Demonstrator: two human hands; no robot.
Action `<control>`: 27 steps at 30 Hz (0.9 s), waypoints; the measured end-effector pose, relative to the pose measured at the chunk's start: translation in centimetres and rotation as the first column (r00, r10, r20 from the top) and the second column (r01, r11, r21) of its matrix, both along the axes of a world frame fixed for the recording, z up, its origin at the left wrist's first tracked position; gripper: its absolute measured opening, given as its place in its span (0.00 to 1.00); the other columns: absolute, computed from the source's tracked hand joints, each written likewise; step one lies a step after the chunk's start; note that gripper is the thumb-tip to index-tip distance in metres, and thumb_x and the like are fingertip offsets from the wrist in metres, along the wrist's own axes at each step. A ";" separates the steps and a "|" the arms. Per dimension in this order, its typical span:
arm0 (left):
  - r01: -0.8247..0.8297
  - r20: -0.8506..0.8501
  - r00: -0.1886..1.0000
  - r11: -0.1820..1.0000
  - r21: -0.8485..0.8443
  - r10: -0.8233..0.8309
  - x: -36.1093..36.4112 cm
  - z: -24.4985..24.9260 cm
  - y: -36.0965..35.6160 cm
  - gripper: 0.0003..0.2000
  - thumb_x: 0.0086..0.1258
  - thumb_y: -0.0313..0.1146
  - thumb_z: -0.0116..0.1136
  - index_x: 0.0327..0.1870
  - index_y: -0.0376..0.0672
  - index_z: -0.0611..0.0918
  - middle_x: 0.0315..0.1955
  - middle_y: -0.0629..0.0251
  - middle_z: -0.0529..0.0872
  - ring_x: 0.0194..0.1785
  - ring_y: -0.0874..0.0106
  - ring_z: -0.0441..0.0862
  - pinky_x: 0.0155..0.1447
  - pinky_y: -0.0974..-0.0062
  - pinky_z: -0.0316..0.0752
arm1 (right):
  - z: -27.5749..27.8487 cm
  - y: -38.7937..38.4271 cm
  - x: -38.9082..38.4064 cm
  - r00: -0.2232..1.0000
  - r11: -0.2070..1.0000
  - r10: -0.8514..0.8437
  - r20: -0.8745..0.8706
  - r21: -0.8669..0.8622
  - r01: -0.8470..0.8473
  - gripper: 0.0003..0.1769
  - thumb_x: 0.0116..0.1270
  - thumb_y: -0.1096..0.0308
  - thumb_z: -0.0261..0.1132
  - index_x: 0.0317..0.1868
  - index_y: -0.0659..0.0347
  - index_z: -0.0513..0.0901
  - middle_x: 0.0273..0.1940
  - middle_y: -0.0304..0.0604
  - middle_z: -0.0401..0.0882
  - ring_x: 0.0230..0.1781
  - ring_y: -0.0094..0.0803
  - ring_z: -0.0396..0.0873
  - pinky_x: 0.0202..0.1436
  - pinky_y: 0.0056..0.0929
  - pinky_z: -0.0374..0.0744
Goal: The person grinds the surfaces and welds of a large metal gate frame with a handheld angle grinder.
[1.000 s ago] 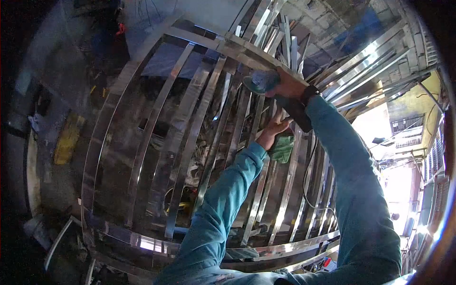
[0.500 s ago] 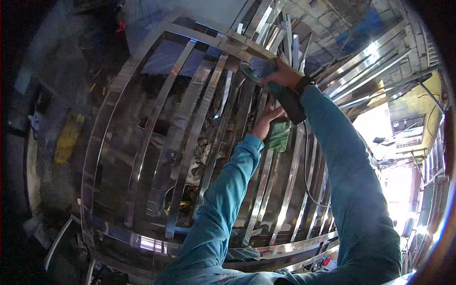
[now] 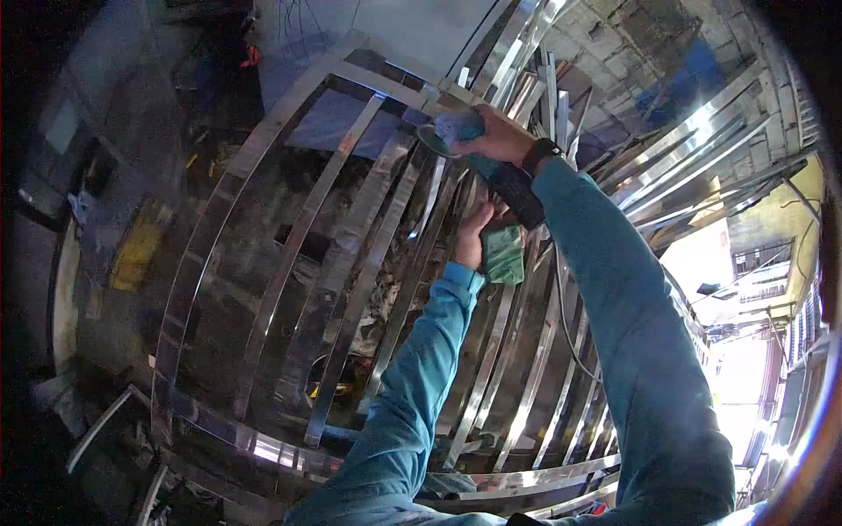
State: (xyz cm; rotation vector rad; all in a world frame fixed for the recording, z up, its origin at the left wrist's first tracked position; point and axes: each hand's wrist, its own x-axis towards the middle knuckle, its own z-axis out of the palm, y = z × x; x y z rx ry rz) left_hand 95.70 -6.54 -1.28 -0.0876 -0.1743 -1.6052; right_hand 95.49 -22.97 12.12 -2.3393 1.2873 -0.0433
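My right hand (image 3: 500, 136) is wrapped round the front of an angle grinder (image 3: 516, 195) with a dark rear body. The grinder's disc (image 3: 431, 140) lies over the top rail of a shiny metal frame (image 3: 386, 83). Just below the grinder, my left hand (image 3: 474, 235) is closed at a green cloth (image 3: 503, 254), which hangs beside the palm. Its fingertips are partly hidden under the tool. From the grinder's rear a cord (image 3: 563, 324) loops down across the bars.
Long metal bars (image 3: 351, 289) span the frame between its rails. Loose metal profiles (image 3: 693, 140) are stacked at the upper right near a block wall (image 3: 605, 39). A yellow item (image 3: 140, 245) lies on the floor at left. Bright daylight enters at right.
The grinder and my right hand have shifted left along the top rail. My left hand and the green cloth have moved slightly left too. The whole view has shifted a little.
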 end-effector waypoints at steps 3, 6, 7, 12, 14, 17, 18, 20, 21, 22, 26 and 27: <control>0.160 -0.069 0.986 0.980 0.122 -0.152 0.0 -2.4 -1.3 0.28 0.66 0.59 0.59 0.53 0.40 0.80 0.37 0.46 0.86 0.41 0.52 0.84 0.49 0.54 0.80 | -0.5 -0.7 1.4 0.999 1.000 -0.020 -0.035 -0.004 0.020 0.54 0.50 0.45 0.80 0.69 0.67 0.63 0.61 0.54 0.74 0.63 0.45 0.73 0.66 0.39 0.72; 0.126 -0.060 0.991 0.982 0.141 -0.118 0.5 -2.1 -1.4 0.29 0.67 0.60 0.56 0.51 0.40 0.81 0.37 0.45 0.86 0.41 0.51 0.85 0.50 0.54 0.80 | -0.4 -0.9 1.7 0.993 0.997 -0.067 -0.096 -0.031 0.064 0.56 0.49 0.44 0.80 0.69 0.69 0.63 0.60 0.55 0.74 0.62 0.45 0.74 0.65 0.38 0.72; 0.115 -0.058 0.993 0.982 0.147 -0.107 0.7 -2.0 -1.4 0.29 0.68 0.61 0.55 0.51 0.39 0.81 0.38 0.45 0.86 0.41 0.51 0.85 0.50 0.54 0.81 | -0.5 -0.9 1.8 0.991 0.996 -0.083 -0.109 -0.038 0.079 0.57 0.48 0.44 0.80 0.69 0.70 0.62 0.60 0.55 0.74 0.62 0.45 0.74 0.65 0.38 0.73; 0.097 -0.014 0.995 0.981 0.167 -0.096 1.5 -1.7 -1.1 0.29 0.68 0.60 0.55 0.50 0.37 0.81 0.36 0.46 0.86 0.38 0.52 0.85 0.47 0.55 0.81 | -1.2 -1.2 2.1 0.992 0.994 -0.096 -0.082 -0.053 0.091 0.60 0.46 0.45 0.82 0.68 0.74 0.60 0.60 0.58 0.74 0.61 0.45 0.75 0.64 0.37 0.73; 0.076 -0.018 0.997 0.975 0.209 -0.073 1.8 -1.8 -1.0 0.29 0.68 0.60 0.55 0.49 0.37 0.80 0.35 0.47 0.87 0.37 0.52 0.85 0.46 0.55 0.82 | -0.7 -0.6 2.4 0.991 0.994 -0.108 -0.076 -0.029 0.106 0.60 0.45 0.45 0.82 0.68 0.75 0.60 0.59 0.58 0.75 0.61 0.45 0.75 0.64 0.37 0.73; 0.121 0.001 0.992 0.974 0.189 -0.124 3.3 -0.3 -0.1 0.30 0.67 0.60 0.55 0.48 0.36 0.81 0.34 0.48 0.87 0.35 0.52 0.85 0.44 0.56 0.82 | -0.8 -0.4 2.6 0.997 0.997 -0.070 -0.014 -0.034 0.070 0.60 0.45 0.46 0.82 0.67 0.76 0.60 0.59 0.59 0.75 0.61 0.45 0.75 0.64 0.37 0.74; 0.113 0.043 0.991 0.976 0.188 -0.123 3.6 -0.1 0.1 0.30 0.66 0.60 0.56 0.48 0.36 0.81 0.34 0.48 0.87 0.34 0.53 0.85 0.43 0.57 0.82 | -0.8 -0.3 2.5 0.997 0.997 -0.077 -0.001 -0.032 0.077 0.61 0.46 0.45 0.82 0.67 0.77 0.59 0.59 0.59 0.75 0.61 0.45 0.75 0.64 0.37 0.74; 0.099 0.081 0.990 0.978 0.185 -0.116 4.1 0.3 0.2 0.30 0.65 0.61 0.57 0.47 0.36 0.81 0.33 0.48 0.87 0.33 0.53 0.85 0.42 0.57 0.81 | -0.6 -0.4 2.8 0.997 0.997 -0.077 0.009 -0.031 0.077 0.62 0.46 0.45 0.82 0.68 0.77 0.59 0.60 0.59 0.75 0.61 0.45 0.75 0.65 0.37 0.74; 0.131 0.064 0.987 0.975 0.179 -0.144 4.1 0.2 0.3 0.30 0.65 0.61 0.58 0.47 0.36 0.81 0.33 0.48 0.86 0.34 0.53 0.85 0.42 0.57 0.82 | -0.6 -0.7 2.8 0.992 0.992 -0.125 -0.033 0.004 0.125 0.62 0.46 0.45 0.82 0.69 0.78 0.58 0.61 0.60 0.74 0.62 0.45 0.74 0.65 0.37 0.73; 0.160 0.047 0.984 0.972 0.172 -0.170 4.1 0.2 0.4 0.30 0.65 0.61 0.58 0.47 0.37 0.81 0.33 0.48 0.86 0.34 0.53 0.85 0.42 0.58 0.82 | -0.7 -0.8 2.7 0.983 0.984 -0.169 -0.076 0.035 0.172 0.63 0.46 0.45 0.82 0.69 0.78 0.57 0.62 0.60 0.73 0.63 0.46 0.74 0.66 0.37 0.73; 0.233 -0.026 0.972 0.956 0.176 -0.232 4.0 0.0 0.2 0.30 0.65 0.61 0.59 0.47 0.36 0.81 0.32 0.49 0.86 0.33 0.54 0.86 0.42 0.57 0.82 | -0.4 -0.7 2.2 0.987 0.988 -0.150 -0.061 0.026 0.152 0.66 0.46 0.44 0.82 0.70 0.80 0.54 0.65 0.63 0.70 0.65 0.48 0.71 0.67 0.37 0.72; 0.188 0.015 0.981 0.969 0.160 -0.193 3.8 0.1 0.3 0.31 0.65 0.61 0.59 0.47 0.35 0.81 0.32 0.49 0.86 0.34 0.54 0.86 0.42 0.57 0.82 | -0.5 -0.7 2.0 0.982 0.985 -0.168 -0.085 0.031 0.171 0.66 0.45 0.43 0.81 0.70 0.80 0.54 0.66 0.64 0.67 0.67 0.49 0.70 0.69 0.38 0.71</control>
